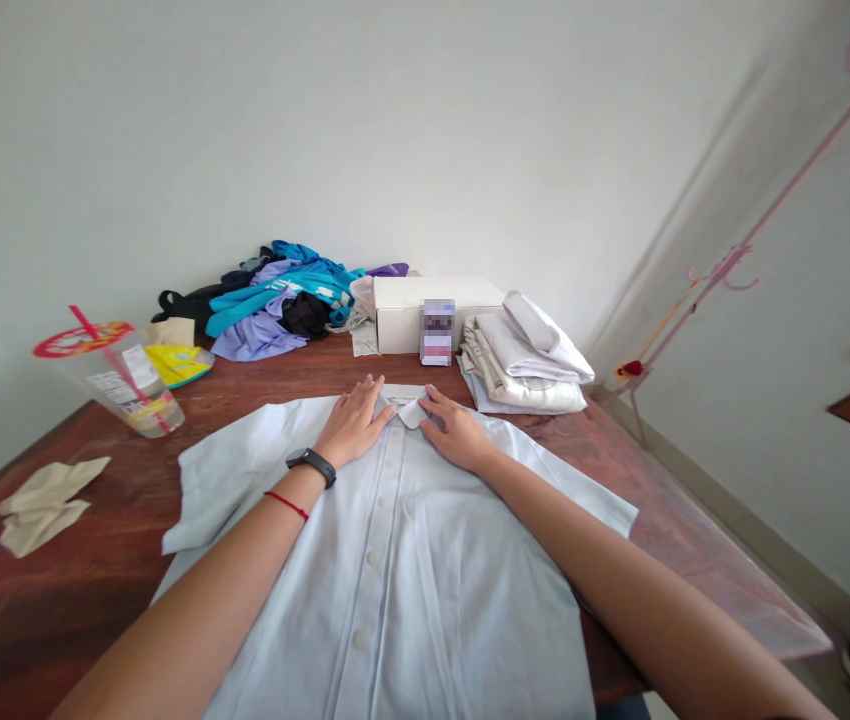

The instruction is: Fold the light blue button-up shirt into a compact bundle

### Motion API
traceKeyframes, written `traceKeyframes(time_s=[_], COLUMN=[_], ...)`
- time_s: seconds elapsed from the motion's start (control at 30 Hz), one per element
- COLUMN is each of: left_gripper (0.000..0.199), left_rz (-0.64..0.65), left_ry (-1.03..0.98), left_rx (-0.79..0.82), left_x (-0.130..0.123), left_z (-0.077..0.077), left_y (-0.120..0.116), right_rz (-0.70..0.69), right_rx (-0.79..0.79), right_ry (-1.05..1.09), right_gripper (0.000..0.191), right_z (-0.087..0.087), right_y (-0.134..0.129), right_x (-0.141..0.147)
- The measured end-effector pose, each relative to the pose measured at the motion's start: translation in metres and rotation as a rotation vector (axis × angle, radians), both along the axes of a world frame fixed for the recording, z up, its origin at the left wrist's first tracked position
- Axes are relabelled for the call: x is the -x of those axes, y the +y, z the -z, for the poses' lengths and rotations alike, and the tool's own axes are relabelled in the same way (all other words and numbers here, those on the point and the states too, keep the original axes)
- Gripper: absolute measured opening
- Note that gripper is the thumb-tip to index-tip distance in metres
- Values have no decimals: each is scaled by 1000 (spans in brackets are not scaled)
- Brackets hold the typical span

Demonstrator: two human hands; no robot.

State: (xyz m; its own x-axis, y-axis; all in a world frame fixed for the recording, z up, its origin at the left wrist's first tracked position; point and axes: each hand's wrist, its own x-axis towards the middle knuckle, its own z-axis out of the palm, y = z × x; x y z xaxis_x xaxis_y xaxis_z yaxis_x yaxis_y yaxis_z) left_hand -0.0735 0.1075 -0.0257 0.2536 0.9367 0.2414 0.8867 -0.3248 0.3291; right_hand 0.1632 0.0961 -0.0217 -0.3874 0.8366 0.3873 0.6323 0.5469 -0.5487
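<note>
A light grey-blue short-sleeved button shirt (pixel 440 560) lies front side up on the dark wooden table, its collar (pixel 411 413) pointing away from me. My left hand (pixel 354 420) rests flat on the left side of the collar with its fingers stretched out. On the other side, my right hand (pixel 456 428) lies on the shirt, fingers apart, the fingertips touching the right collar flap. Neither hand appears to grip the cloth. The buttoned placket (pixel 372 560) runs down the middle, and the lower hem is out of view.
Folded clothes (pixel 526 360) are stacked behind the right sleeve, beside a white box (pixel 432 300) with a small blurred packet (pixel 437 335) in front. A heap of clothes (pixel 275 295) lies back left. A plastic cup (pixel 121 385) and brown napkins (pixel 50 505) are left; a pink rack (pixel 770 215) stands right.
</note>
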Motion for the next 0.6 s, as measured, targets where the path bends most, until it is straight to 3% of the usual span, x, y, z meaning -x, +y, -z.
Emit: traceKeyframes(time_s=[0.4,0.5,0.6], left_gripper=[71,71,73], left_rz=[-12,-17,-12], left_ry=[38,52,47], left_rx=[2,-3,9], left_x=[0,-1,-1], left_z=[-1,-3,-4], left_y=[-1,-2,-3], right_rz=[-21,-38,-93], right_rx=[72,152,298], right_ry=[-26,-56,-96], right_gripper=[47,50,50], right_z=[-4,-21,-54], right_y=[0,0,-7], right_x=[-1,-7,-21])
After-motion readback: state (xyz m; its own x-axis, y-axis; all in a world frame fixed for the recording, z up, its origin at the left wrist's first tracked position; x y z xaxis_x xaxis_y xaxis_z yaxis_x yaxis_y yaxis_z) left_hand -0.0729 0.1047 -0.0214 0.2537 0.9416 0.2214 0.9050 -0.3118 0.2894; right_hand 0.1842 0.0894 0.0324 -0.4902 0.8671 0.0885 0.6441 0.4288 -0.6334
